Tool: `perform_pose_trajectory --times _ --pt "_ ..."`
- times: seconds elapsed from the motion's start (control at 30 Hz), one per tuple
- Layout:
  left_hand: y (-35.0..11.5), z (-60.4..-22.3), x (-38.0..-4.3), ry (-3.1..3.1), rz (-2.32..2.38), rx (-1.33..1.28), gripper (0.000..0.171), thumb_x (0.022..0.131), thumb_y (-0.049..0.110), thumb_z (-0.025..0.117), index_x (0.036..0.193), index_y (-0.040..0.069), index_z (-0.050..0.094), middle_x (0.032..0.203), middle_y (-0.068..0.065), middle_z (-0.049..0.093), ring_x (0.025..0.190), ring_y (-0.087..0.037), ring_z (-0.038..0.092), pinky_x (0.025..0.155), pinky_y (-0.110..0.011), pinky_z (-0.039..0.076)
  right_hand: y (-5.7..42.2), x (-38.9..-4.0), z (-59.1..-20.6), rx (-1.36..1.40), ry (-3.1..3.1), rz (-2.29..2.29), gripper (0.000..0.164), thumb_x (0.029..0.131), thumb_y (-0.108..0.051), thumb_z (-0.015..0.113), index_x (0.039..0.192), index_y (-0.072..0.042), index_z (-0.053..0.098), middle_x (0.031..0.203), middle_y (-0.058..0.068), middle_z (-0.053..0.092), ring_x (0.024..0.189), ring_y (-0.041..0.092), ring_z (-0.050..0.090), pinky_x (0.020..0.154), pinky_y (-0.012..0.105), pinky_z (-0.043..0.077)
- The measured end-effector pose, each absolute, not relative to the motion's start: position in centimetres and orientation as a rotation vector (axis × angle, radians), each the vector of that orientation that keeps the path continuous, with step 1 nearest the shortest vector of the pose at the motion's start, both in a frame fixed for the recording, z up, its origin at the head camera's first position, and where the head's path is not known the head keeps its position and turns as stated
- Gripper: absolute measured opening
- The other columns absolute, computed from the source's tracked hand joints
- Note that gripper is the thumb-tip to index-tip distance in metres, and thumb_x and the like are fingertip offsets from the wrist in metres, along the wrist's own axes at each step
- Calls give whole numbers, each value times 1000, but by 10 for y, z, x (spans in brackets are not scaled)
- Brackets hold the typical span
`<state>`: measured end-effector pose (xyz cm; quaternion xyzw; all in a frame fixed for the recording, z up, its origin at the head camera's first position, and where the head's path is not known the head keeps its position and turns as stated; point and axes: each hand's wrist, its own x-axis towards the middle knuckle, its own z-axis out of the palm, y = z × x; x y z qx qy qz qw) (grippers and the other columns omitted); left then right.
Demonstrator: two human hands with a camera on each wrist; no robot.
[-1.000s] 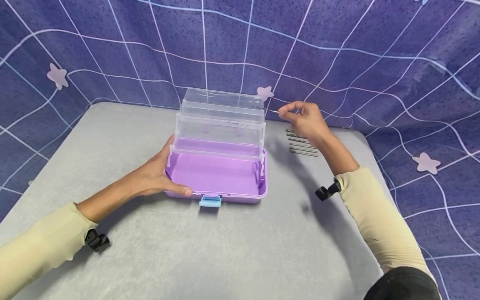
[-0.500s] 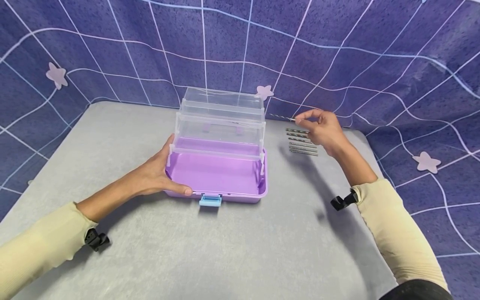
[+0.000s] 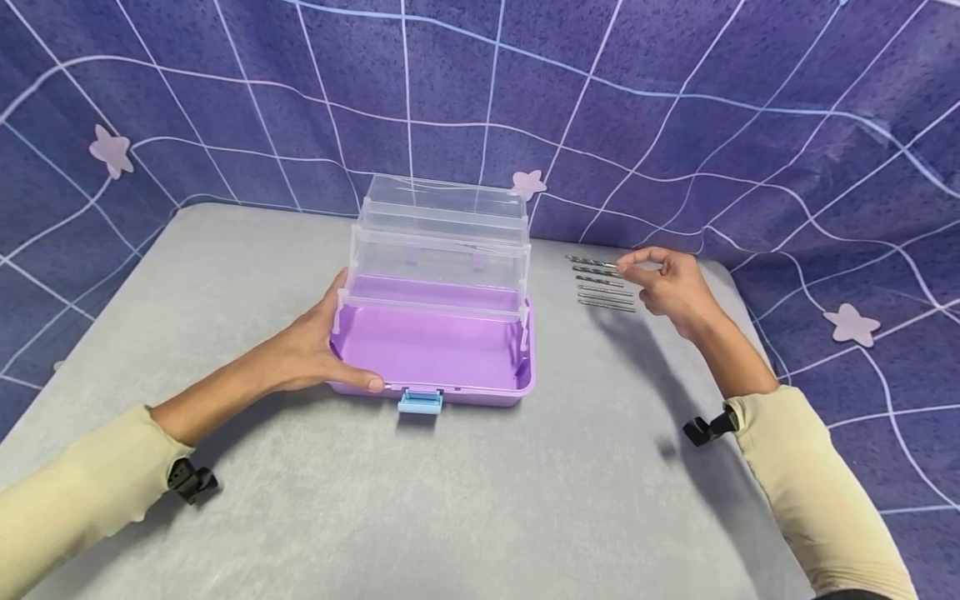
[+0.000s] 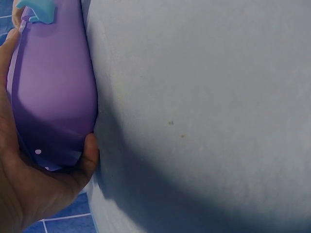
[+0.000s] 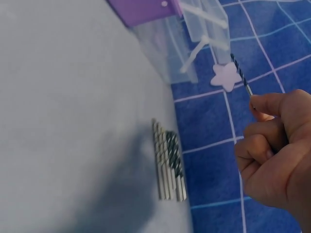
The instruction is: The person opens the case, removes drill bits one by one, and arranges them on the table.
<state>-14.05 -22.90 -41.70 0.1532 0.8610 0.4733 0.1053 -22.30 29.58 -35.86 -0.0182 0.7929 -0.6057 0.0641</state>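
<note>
A purple toolbox stands open on the table, its clear tiered trays raised toward the back. My left hand grips its left end, thumb over the front rim close to the blue latch. In the left wrist view the fingers wrap the end of the box. Thumb and forefinger of my right hand pinch the shank of a twisted drill bit. In the head view that bit overlaps the far end of a row of drill bits lying side by side, right of the box.
A grey cloth covers the table. Close behind it hangs a purple-blue curtain with a grid print and pale stars. The box's trays reach up near this curtain. Each sleeve cuff carries a black camera mount.
The right hand has moved right and toward me, carrying the drill bit from beside the upper tray to over the row of bits. The left hand and the toolbox have stayed put.
</note>
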Motion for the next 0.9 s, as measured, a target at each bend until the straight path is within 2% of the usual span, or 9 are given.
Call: perform_pose_trajectory --times 0.03,0.13,0.33,0.73,0.9 --pt "-229 -417 -140 2543 1388 450 168 64 33 114 180 44 -6 172 -10 50 140 -38 66 128 -73 39 298 -222 -361 -45 2392 -1822 4 108 -13 73 112 -12 75 49 -17 37 43 -2 29 46 27 17" --pt "-230 -417 -140 2552 1379 450 168 64 34 114 181 42 -7 173 -9 49 142 -38 64 129 -73 38 305 -220 -368 -23 2391 -1805 3 108 -13 73 111 -14 75 48 -18 34 44 -2 28 47 28 16" --pt "-229 -416 -140 2545 1375 444 168 65 34 114 180 43 -7 173 -10 49 141 -39 65 129 -73 37 319 -215 -381 10 2417 -1756 8 108 -14 74 107 -21 78 49 -18 36 44 -3 30 42 18 27" --pt "-228 -417 -141 2525 1415 464 168 63 30 115 181 42 -4 169 -10 52 136 -39 68 128 -73 39 337 -211 -410 85 2432 -1668 5 108 -17 74 112 -20 76 52 -20 40 45 -2 33 42 19 30" --pt "-228 -417 -142 2506 1438 468 167 63 27 115 181 42 -3 167 -9 54 133 -37 70 125 -69 43 340 -212 -422 100 2458 -1602 13 108 -20 74 119 -12 74 50 -19 39 44 0 32 41 20 29"
